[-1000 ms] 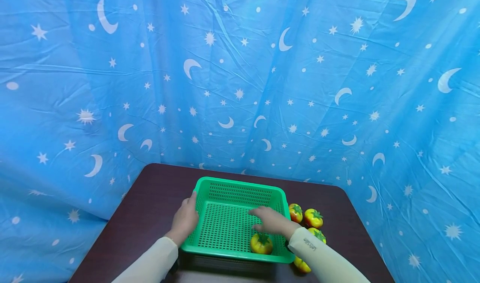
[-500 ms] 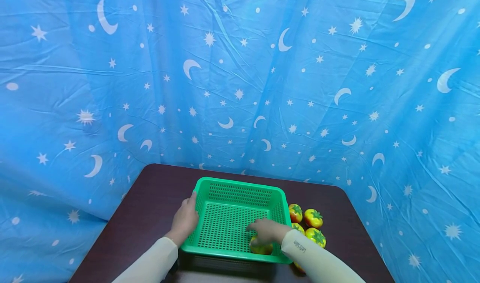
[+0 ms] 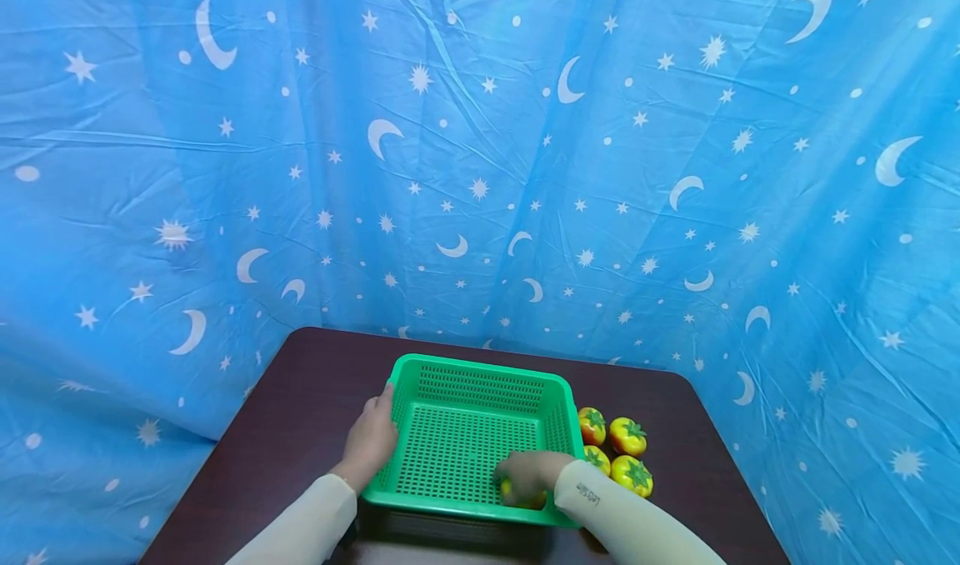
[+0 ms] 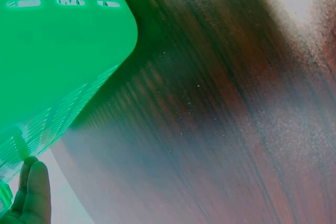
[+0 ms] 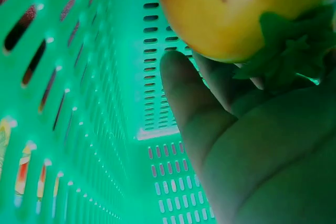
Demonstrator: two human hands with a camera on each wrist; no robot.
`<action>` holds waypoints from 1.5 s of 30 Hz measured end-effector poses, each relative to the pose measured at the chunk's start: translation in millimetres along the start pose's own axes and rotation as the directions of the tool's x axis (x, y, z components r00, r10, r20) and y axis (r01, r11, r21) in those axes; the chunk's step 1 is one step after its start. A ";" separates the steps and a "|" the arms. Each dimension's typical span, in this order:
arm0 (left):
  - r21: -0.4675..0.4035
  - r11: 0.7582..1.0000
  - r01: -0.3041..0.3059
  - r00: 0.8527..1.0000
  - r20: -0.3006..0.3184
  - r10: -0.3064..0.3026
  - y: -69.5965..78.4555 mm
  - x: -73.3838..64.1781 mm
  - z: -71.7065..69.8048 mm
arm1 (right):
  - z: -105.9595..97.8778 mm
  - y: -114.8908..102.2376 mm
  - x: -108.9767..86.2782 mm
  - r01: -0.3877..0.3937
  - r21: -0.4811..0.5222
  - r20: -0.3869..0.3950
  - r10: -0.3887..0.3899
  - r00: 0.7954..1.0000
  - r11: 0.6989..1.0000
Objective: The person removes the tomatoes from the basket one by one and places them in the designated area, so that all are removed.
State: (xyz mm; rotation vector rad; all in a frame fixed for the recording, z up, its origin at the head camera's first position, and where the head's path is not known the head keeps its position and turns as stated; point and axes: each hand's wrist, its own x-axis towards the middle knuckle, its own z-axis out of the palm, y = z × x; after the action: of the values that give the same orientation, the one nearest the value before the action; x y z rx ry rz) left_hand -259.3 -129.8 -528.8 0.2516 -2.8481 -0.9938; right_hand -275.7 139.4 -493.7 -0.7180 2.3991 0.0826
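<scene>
A green plastic basket stands on the dark table. My left hand holds its left side at the rim; in the left wrist view two of its fingers lie along the outside wall. In the basket's front right corner my right hand grips a yellow-and-red tomato, which it largely hides in the head view. The right wrist view shows the tomato with its green leafy top towards the palm, and fingers curled against it.
Several more yellow-and-red tomatoes lie on the table just right of the basket, close to my right sleeve. A blue curtain with moons and stars hangs behind and on both sides.
My right hand has moved down from above the basket floor onto the tomato, and its fingers have curled round it. The left hand and the basket have stayed in place.
</scene>
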 end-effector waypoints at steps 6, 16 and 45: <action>-0.012 1.000 0.012 1.000 0.009 -0.012 0.6 0.7 -0.4 | -0.2 1.7 -0.3 0.009 0.013 0.001 -0.009 1.000 1.000; -0.004 1.000 0.009 1.000 0.012 -0.009 -0.2 0.9 -0.9 | -2.1 4.1 -2.3 -0.007 0.040 0.010 0.007 1.000 0.999; 0.013 1.000 -0.006 1.000 0.003 0.006 0.8 0.7 -1.5 | -6.6 5.3 -5.0 0.018 0.091 -0.072 -0.012 0.997 0.996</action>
State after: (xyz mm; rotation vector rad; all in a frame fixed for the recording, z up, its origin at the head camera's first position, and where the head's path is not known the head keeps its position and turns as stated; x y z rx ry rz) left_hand -259.8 -130.2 -527.1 0.2426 -2.8576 -0.9751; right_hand -278.8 144.8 -486.1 -0.7065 2.4470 -0.0600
